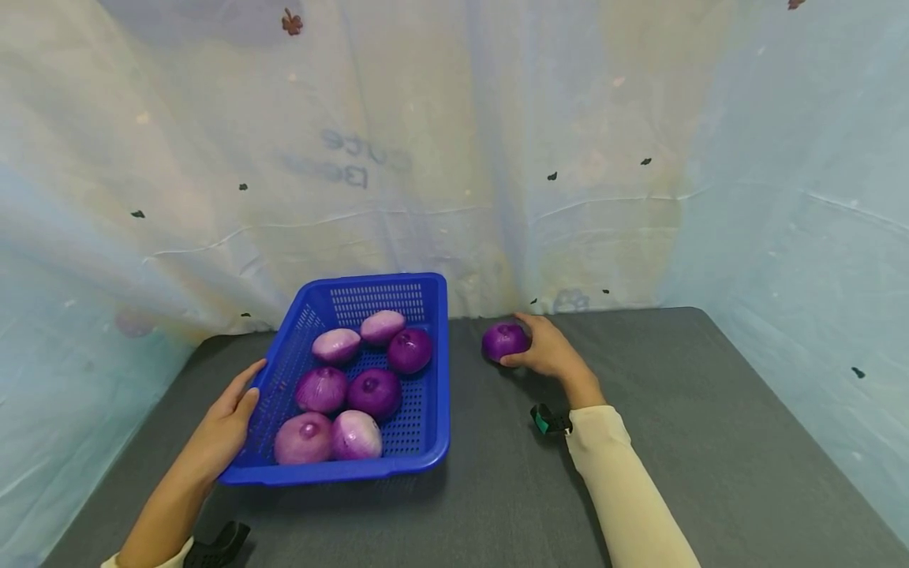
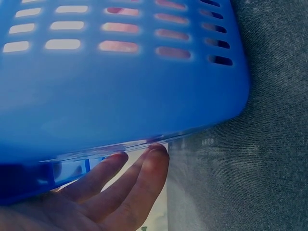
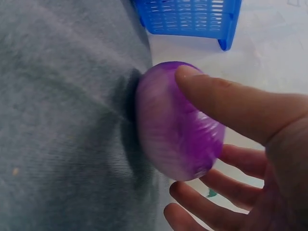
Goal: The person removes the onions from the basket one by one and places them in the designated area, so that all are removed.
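My right hand [image 1: 545, 349] is around a purple onion [image 1: 503, 341], which sits at or just above the grey tabletop near its back edge. In the right wrist view the thumb lies on top of this glossy onion [image 3: 175, 122] and the fingers curve along its far side. A blue perforated basket [image 1: 442, 379] stands to the left with several onions in it, some deep purple [image 1: 374, 394], some paler [image 1: 304, 439]. Against the basket's left side rests my left hand [image 1: 223, 430]. Its nearly straight fingers [image 2: 151, 175] touch the outer wall in the left wrist view.
The grey tabletop [image 1: 660, 394] extends right of the onion and in front of the basket. A pale patterned curtain [image 1: 497, 142] hangs behind the table and along both sides. Dark straps [image 1: 550, 418] are at the wrists.
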Demonstrator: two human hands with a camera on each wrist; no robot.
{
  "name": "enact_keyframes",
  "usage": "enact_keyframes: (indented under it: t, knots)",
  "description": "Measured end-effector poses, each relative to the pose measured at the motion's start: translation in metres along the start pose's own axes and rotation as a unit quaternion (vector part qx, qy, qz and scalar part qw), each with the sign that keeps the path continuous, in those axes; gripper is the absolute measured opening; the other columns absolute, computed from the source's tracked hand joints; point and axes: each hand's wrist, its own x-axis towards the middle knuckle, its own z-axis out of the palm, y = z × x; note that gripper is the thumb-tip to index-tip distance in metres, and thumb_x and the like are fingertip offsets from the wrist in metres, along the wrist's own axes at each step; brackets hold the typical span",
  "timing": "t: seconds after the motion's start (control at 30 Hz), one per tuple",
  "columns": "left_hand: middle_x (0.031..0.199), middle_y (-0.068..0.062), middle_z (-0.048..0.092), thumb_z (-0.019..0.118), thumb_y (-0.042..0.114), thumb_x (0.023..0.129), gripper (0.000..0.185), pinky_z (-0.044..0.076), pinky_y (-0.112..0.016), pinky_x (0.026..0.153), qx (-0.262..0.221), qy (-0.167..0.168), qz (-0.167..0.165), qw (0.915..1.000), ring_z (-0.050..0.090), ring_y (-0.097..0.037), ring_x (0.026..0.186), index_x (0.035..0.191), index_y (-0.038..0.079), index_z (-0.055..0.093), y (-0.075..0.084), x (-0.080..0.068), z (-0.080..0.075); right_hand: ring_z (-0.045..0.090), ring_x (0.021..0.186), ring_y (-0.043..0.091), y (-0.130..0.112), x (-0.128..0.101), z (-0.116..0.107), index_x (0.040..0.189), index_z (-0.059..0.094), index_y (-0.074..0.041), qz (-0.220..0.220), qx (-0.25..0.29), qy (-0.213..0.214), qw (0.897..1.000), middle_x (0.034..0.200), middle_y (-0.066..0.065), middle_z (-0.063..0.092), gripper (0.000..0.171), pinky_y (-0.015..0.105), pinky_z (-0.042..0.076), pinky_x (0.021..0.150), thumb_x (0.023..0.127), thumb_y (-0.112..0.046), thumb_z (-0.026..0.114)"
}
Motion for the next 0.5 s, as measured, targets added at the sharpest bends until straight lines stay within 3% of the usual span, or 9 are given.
enact_keyframes:
  t: [0.23,0.5]
  knots:
    - [0.159,-0.034,0.02,0.013,0.044,0.108,0.057,0.043,-0.069,0.097,-0.004,-0.004,-0.011,0.9999,0.039,-0.058,0.134,0.161,0.029,-0.002,0.002,0.0,0.0,0.033,0.146,0.043,-0.015,-0.007,-0.01,0.156,0.031,-0.008,-0.03,0.013,0.012,0.999,0.159,0.021,0.033,0.092,0.061,0.035,0.112,0.083,-0.035,0.081]
    - [0.159,-0.034,0.02,0.014,0.042,0.108,0.057,0.04,-0.071,0.098,-0.004,-0.004,-0.003,1.0,0.039,-0.058,0.134,0.161,0.028,-0.002,0.001,0.0,0.0,0.038,0.143,0.035,-0.061,-0.02,-0.011,0.156,0.032,-0.018,-0.117,0.008,-0.002,0.993,0.159,0.014,0.035,0.087,0.056,0.039,0.111,0.085,-0.041,0.077]
